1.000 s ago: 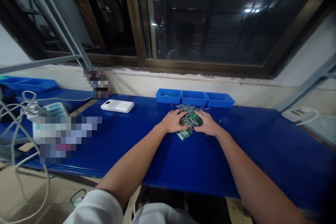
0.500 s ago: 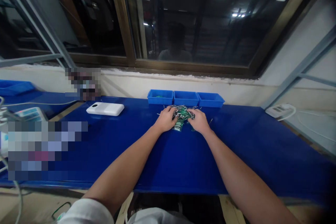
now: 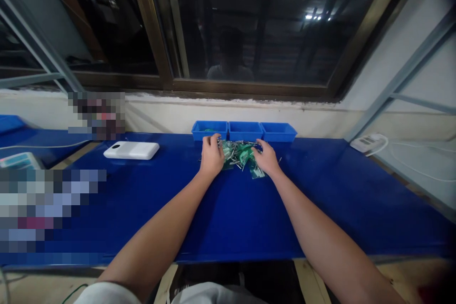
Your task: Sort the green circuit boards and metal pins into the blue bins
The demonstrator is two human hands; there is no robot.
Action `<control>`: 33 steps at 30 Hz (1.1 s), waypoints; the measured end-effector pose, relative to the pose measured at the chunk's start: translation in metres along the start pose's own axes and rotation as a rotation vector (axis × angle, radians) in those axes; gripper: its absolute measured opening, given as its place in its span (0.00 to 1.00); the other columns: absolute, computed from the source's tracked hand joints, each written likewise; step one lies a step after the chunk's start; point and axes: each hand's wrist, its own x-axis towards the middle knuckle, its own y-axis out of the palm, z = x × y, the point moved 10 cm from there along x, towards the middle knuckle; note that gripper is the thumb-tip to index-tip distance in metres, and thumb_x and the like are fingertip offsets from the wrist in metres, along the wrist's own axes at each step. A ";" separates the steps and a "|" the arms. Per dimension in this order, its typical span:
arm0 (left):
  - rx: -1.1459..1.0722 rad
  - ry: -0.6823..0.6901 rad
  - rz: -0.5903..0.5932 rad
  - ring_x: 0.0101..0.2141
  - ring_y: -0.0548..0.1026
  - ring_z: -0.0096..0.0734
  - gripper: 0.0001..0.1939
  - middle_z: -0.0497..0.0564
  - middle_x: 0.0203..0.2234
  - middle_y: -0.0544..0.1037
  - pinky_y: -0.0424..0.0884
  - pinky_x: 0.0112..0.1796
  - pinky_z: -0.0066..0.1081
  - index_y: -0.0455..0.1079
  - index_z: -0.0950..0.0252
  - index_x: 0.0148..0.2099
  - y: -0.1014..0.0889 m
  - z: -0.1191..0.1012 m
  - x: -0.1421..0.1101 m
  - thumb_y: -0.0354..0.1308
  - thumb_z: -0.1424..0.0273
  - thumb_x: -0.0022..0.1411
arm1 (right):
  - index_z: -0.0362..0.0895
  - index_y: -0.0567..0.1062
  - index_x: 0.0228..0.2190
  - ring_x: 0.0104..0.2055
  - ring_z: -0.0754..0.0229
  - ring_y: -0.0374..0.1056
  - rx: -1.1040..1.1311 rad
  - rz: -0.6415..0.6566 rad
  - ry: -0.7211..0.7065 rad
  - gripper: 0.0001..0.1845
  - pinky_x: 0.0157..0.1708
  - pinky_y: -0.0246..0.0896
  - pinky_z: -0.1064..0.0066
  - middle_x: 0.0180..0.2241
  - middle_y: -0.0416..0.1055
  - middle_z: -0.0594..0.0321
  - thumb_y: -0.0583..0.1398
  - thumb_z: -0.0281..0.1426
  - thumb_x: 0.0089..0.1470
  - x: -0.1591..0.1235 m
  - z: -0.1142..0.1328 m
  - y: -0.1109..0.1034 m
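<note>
A loose pile of thin silvery metal pieces [image 3: 235, 156], too small to name exactly, lies on the blue tabletop mixed with clear green packets [image 3: 246, 154]. My left hand [image 3: 211, 156] cups the pile's left side, fingers apart and pointing away from me. On the opposite side, my right hand [image 3: 266, 157] has its thumb and fingers spread, touching the pile's right edge. One flat green packet [image 3: 258, 170] sticks out towards me near the right wrist. Some fingertips are hidden behind the heap.
Three blue bins stand in a row behind the pile: a left bin [image 3: 209, 136] with something green inside, a middle bin [image 3: 245, 136] and a right bin [image 3: 280, 137]. A white power bank [image 3: 131, 150] lies left. A white power strip [image 3: 366, 142] sits at the right.
My hands have moved apart, and the pile between them is spread wider with more green packets showing. The whole view has shifted slightly.
</note>
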 end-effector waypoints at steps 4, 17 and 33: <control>0.032 -0.085 -0.002 0.40 0.69 0.38 0.14 0.58 0.40 0.61 0.68 0.42 0.38 0.61 0.64 0.50 -0.003 0.009 0.001 0.46 0.73 0.63 | 0.49 0.56 0.58 0.64 0.44 0.39 -0.066 0.208 0.016 0.36 0.57 0.41 0.45 0.60 0.53 0.56 0.57 0.34 0.47 -0.006 0.009 0.010; 0.178 0.280 0.446 0.45 0.65 0.43 0.11 0.58 0.43 0.66 0.62 0.45 0.43 0.66 0.64 0.44 0.039 -0.045 -0.018 0.47 0.69 0.61 | 0.53 0.48 0.61 0.65 0.44 0.34 -0.333 0.579 -0.160 0.45 0.58 0.31 0.46 0.65 0.37 0.55 0.60 0.43 0.44 -0.034 0.032 0.037; 0.186 0.394 0.650 0.61 0.50 0.51 0.40 0.58 0.61 0.56 0.43 0.58 0.51 0.58 0.61 0.60 0.050 -0.054 -0.035 0.47 0.42 0.53 | 0.53 0.55 0.59 0.64 0.47 0.39 -0.323 0.416 -0.120 0.36 0.57 0.39 0.47 0.63 0.46 0.60 0.55 0.31 0.48 -0.019 0.026 0.026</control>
